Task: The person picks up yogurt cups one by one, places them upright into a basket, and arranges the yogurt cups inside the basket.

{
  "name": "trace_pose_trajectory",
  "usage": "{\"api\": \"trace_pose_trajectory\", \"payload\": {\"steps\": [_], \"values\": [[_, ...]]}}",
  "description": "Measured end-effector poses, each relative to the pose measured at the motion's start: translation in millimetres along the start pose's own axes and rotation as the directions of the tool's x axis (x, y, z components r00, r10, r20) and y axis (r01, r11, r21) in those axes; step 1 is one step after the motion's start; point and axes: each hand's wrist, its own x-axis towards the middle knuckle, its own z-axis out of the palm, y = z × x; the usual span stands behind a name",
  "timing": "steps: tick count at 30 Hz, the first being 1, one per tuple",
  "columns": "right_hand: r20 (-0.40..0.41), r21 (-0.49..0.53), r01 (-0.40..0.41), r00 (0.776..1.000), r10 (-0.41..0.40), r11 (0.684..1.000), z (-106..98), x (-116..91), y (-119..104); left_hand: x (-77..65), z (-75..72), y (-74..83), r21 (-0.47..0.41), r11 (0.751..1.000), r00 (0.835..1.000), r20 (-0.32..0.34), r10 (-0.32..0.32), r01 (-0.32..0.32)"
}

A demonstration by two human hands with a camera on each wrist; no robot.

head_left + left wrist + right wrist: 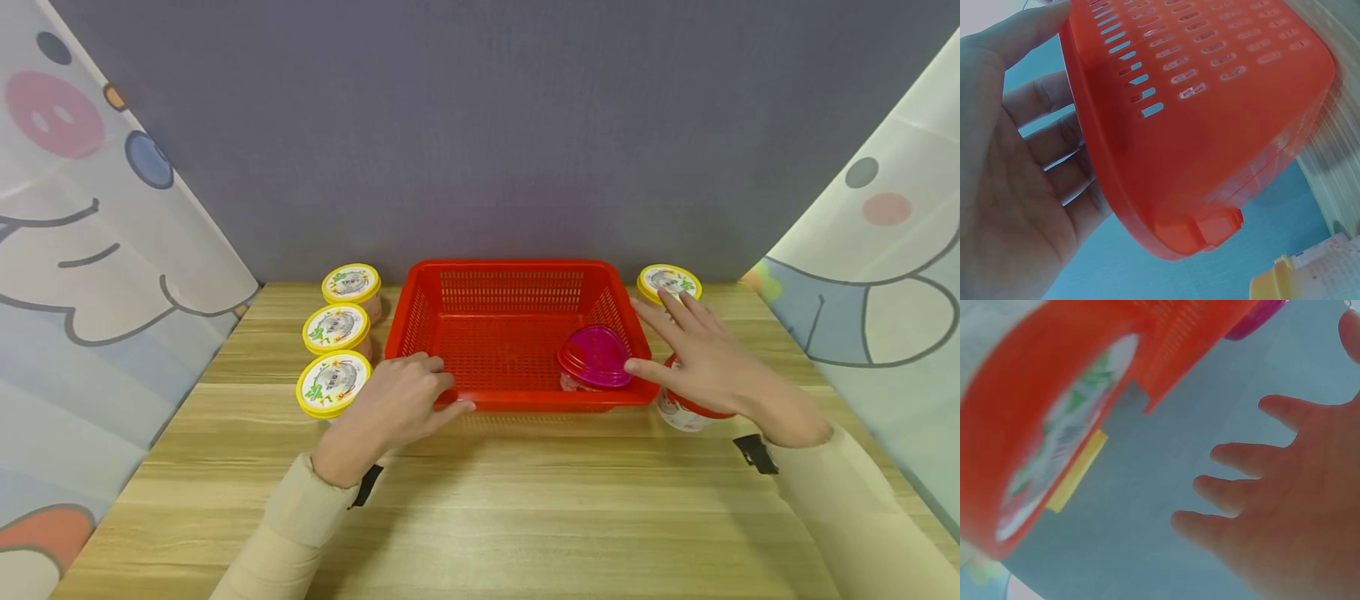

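Note:
A red plastic basket (495, 354) with slotted walls stands mid-table. My left hand (401, 396) holds its front left corner, fingers over the rim and thumb along the front; the left wrist view shows the fingers passing behind the rim (1107, 181). Inside the basket, at the front right, is a container with a magenta lid (596, 357). My right hand (708, 358) is spread, fingers apart, over a red-lidded tub (684, 414), partly hiding it. In the right wrist view, a gap shows between those fingers (1235, 456) and the red-lidded tub (1066, 434).
Three yellow-lidded tubs stand in a row left of the basket, the nearest tub (335, 383) beside my left wrist. Another yellow-lidded tub (670, 282) stands behind my right hand. A grey panel (480, 133) closes off the back, with printed cloths at both sides.

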Motion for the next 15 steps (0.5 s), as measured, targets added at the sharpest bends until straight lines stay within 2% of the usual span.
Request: {"api": "trace_pose_trajectory", "payload": {"steps": [15], "values": [[-0.03,0.008,-0.019,0.999,0.019,1.0,13,-18,26,0.2,0.0,0.0,-0.006,1.0,1.0,-0.003,-0.001,0.001]]}}
